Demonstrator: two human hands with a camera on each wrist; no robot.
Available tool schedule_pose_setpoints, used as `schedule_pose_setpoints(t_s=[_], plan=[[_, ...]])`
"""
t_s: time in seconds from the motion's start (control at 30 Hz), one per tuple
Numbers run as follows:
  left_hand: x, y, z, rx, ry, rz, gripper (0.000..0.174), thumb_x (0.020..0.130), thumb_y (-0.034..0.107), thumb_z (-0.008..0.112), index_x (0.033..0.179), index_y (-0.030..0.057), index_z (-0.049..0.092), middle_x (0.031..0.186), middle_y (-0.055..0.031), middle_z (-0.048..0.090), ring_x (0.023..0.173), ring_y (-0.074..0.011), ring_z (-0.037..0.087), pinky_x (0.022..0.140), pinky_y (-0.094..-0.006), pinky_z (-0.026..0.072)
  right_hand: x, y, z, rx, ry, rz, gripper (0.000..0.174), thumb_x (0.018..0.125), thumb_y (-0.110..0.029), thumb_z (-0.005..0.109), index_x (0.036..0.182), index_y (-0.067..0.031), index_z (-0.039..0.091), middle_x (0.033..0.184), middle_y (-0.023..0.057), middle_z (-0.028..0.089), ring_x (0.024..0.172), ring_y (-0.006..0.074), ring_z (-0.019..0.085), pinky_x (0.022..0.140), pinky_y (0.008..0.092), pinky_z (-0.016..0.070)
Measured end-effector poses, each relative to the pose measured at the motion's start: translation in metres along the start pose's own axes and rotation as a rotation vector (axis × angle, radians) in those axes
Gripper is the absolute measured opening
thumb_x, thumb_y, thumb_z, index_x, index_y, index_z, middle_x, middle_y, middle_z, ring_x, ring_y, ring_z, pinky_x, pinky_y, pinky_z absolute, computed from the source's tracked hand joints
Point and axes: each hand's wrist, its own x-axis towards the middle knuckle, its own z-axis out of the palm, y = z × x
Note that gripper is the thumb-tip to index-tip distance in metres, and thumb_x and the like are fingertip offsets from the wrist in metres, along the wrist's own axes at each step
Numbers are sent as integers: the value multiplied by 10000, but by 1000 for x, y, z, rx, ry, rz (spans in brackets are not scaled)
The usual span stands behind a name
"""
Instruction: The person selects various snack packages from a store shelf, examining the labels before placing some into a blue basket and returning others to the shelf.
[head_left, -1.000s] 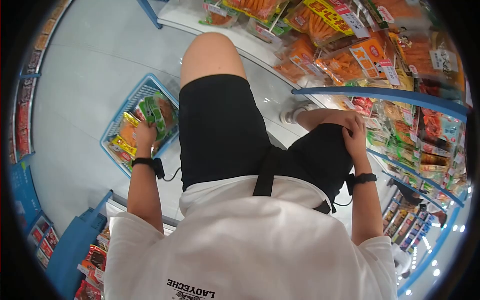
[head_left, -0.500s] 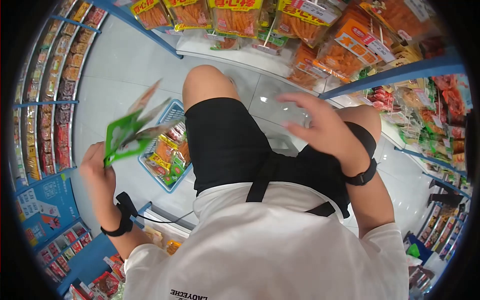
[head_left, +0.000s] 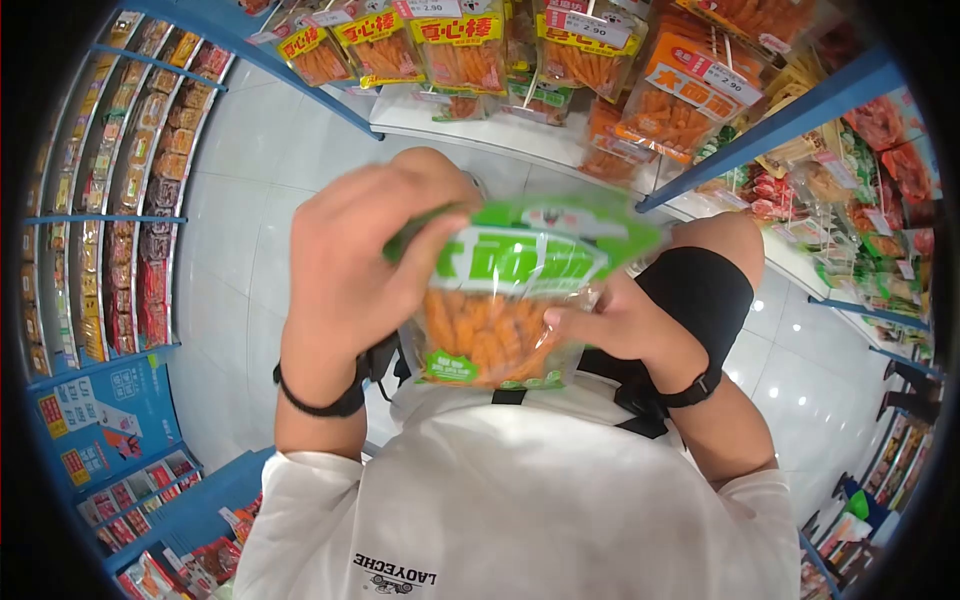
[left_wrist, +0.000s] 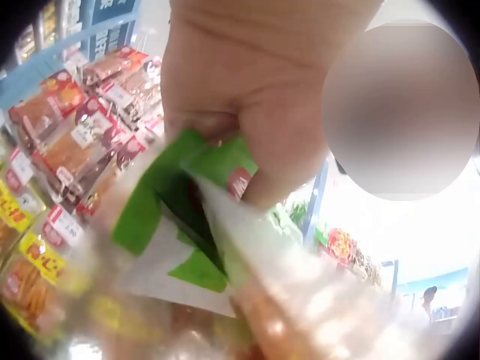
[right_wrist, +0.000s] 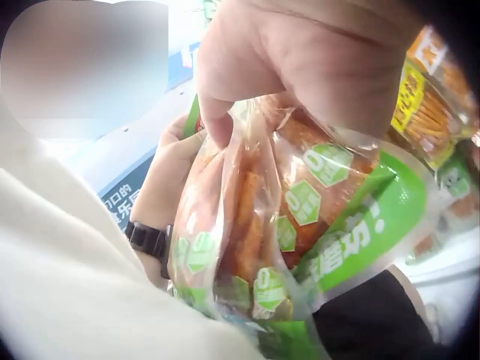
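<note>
A clear snack bag (head_left: 495, 320) with a green top band and orange pieces inside is held up in front of the person's chest, between both hands, in the middle of the scene. In the right wrist view it looks like more than one bag pressed together, though the exact count is unclear.

The left hand (head_left: 350, 265) is raised with the back of the hand facing up. Its fingers curl over the bag's top left corner and pinch the green edge. The right hand (head_left: 610, 325) comes in from the right. Its thumb lies across the front of the bag and its fingers wrap behind the lower right side.

Each wrist wears a black strap (head_left: 320, 405). Below the bag are a white T-shirt (head_left: 520, 500) and black shorts (head_left: 700, 290).

On the far side, a shelf (head_left: 470, 50) holds orange snack packets with yellow labels. More racks (head_left: 130, 180) line the left, across a white tiled floor (head_left: 240, 180).
</note>
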Motion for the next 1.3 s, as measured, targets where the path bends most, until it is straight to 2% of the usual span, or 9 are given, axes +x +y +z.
schedule_pose_setpoints(t_s=[0.07, 0.23, 0.3, 0.37, 0.47, 0.57, 0.77, 0.93, 1.3], plan=[[6, -25, 16, -46, 84, 2, 211, 770, 111, 699, 961, 36, 648, 923, -140, 659, 848, -225, 634, 759, -318, 486, -7, 8, -8, 255, 50, 306, 364, 870, -114, 661, 1203, -8, 560, 1098, 46, 642, 983, 133, 607, 881, 293, 476], [-20, -61, 67, -376, 331, -263, 580, 803, 60, 702, 1325, 66, 451, 1200, -107, 581, 1044, -222, 601, 837, -323, 504, -13, 23, -14, 531, 282, 352, 333, 864, -96, 654, 1174, -4, 572, 1079, 61, 647, 967, 139, 616, 861, 300, 490], [-47, -82, 81, -867, -5, -340, 676, 855, 90, 678, 1408, 47, 291, 1277, -94, 520, 1102, -206, 560, 867, -332, 506, -11, 30, -14, 614, 408, 341, 321, 855, -76, 653, 1159, -10, 577, 1072, 74, 650, 968, 165, 629, 865, 314, 497], [-73, -52, 92, -1208, -162, -739, 547, 894, 124, 646, 1353, 23, 366, 1228, -78, 547, 1073, -175, 573, 871, -302, 503, -16, 36, -19, 658, 411, 357, 403, 852, -74, 645, 1229, -9, 516, 1108, 93, 641, 1006, 190, 627, 894, 328, 496], [-99, -66, 127, -1297, -245, -703, 495, 926, 148, 614, 1364, 50, 406, 1221, -61, 562, 1086, -137, 556, 907, -291, 475, -33, 58, -35, 691, 465, 329, 473, 967, -275, 511, 1356, -25, 413, 1321, 106, 526, 1224, 241, 505, 1040, 394, 402], [-100, -75, 129, -1278, -285, -703, 435, 932, 139, 599, 1328, 46, 445, 1184, -48, 575, 1066, -122, 558, 910, -290, 471, -24, 40, -28, 809, 569, 330, 526, 993, -407, 435, 1372, -45, 393, 1342, 112, 505, 1223, 270, 499, 1042, 416, 387], [-104, -91, 130, -1636, -225, -774, 468, 901, 165, 635, 1312, 25, 459, 1221, -49, 570, 1126, -134, 544, 978, -313, 434, -22, 12, -33, 639, 527, 319, 526, 994, -408, 433, 1373, -46, 398, 1331, 107, 514, 1200, 279, 511, 1026, 432, 393], [-107, -102, 115, -2036, -235, -732, 459, 912, 137, 603, 1331, 31, 447, 1310, -76, 540, 1213, -192, 522, 1024, -351, 418, -13, -21, -21, 259, 576, 151, 518, 918, -191, 585, 1360, -4, 392, 1317, 141, 513, 1200, 295, 513, 1018, 448, 407], [-121, -133, 129, -2262, -213, -814, 528, 883, 192, 552, 1361, 14, 415, 1331, -150, 523, 1220, -281, 524, 1065, -430, 382, -17, -74, -40, 439, 762, 130, 467, 918, -158, 577, 1328, 8, 426, 1259, 150, 560, 1120, 270, 584, 946, 404, 492]])
